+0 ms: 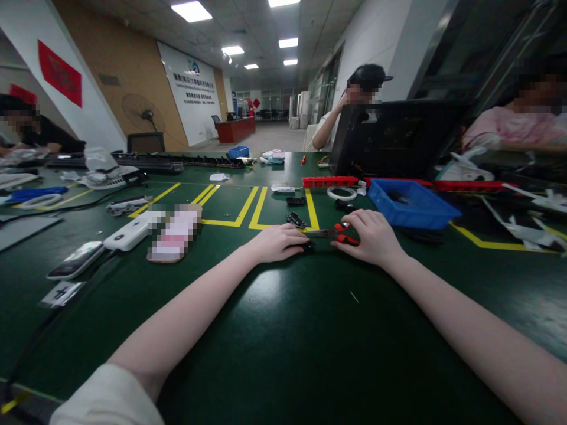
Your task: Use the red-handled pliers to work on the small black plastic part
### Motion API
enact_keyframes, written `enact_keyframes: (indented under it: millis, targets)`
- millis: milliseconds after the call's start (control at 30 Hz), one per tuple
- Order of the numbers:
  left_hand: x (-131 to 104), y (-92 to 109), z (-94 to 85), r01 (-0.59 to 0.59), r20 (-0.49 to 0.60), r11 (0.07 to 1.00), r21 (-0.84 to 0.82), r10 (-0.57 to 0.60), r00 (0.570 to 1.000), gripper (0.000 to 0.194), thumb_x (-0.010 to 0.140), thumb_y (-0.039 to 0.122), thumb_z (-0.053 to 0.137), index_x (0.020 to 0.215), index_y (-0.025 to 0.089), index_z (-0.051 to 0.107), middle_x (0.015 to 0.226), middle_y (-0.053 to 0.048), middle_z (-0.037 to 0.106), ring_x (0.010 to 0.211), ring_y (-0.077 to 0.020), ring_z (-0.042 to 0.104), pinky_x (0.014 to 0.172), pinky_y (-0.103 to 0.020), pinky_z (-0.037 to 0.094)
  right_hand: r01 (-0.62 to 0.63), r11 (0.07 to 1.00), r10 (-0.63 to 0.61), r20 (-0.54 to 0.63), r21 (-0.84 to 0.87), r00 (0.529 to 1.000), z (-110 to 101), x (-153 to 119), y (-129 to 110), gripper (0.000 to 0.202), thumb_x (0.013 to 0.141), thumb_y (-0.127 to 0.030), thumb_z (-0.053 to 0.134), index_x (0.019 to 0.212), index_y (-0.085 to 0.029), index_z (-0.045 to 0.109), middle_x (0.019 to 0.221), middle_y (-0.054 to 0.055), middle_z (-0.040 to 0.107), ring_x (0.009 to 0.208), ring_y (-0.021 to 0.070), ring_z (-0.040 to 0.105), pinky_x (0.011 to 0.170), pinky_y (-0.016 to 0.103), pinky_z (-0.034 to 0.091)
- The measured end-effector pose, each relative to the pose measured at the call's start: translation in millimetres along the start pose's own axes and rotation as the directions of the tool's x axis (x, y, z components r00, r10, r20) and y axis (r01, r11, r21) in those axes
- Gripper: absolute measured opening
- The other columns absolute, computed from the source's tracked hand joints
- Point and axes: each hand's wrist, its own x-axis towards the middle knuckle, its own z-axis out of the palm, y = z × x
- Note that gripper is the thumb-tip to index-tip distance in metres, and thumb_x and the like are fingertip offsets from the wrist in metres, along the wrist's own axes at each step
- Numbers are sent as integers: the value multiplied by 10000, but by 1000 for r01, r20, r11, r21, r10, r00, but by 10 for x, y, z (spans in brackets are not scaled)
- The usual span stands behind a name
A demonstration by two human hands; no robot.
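My right hand point(372, 239) is closed around the red and black handles of a pair of scissors point(346, 239). Their grey blades point left, toward my left hand point(279, 243). Between the fingertips of that left hand is a small black part point(309, 247), mostly covered, so its kind is unclear. The blade tips lie close to it; whether they touch it I cannot tell. Just beyond my left fingers lies a black piece with fine detail point(296, 220), and behind it another black piece point(296, 201).
A blue bin point(411, 203) stands right of my right hand, near a white tape ring point(341, 193) and a red strip point(330, 182). Left lie a pinkish phone-shaped item point(175, 236), a white power strip point(133, 231) and a black cable. A large black panel point(394, 139) rises behind; people sit around.
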Motion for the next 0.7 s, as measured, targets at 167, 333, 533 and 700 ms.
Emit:
enact_keyframes:
  millis: [167, 333, 533, 700]
  targets:
    - [-14, 21, -5, 15, 1, 999, -37, -15, 1000, 353, 893, 181, 507, 1225, 179, 627, 1250, -70, 649, 1163, -215, 591, 1008, -354, 482, -95, 991, 93, -32, -96, 995, 43, -33, 59, 317, 848, -457, 601, 1016, -188, 592, 987, 130, 608, 923, 316, 541, 797, 432, 365]
    - [-45, 57, -57, 37, 15, 992, -117, -36, 999, 309, 915, 315, 525, 1152, 161, 650, 1219, -93, 663, 1126, -234, 627, 959, -349, 513, -40, 995, 46, 67, -93, 997, 45, -34, 80, 169, 916, -339, 512, 920, -202, 612, 918, 106, 627, 867, 275, 554, 739, 394, 366]
    - [-53, 59, -61, 94, 10, 974, -207, -94, 996, 321, 876, 466, 614, 965, 161, 658, 1156, -100, 677, 1044, -244, 657, 888, -357, 533, -79, 995, 73, 99, 55, 992, 78, -23, 79, 323, 849, -444, 606, 1055, -195, 613, 1126, 129, 621, 1028, 304, 559, 841, 424, 427]
    - [-46, 50, -31, 82, -23, 978, -194, -89, 996, 223, 886, 393, 615, 896, 172, 643, 1158, -91, 666, 1058, -224, 637, 889, -343, 524, -257, 960, 224, 253, 109, 941, 181, -43, 148, 472, 867, -557, 534, 1138, -178, 606, 1107, 142, 633, 988, 312, 596, 807, 443, 476]
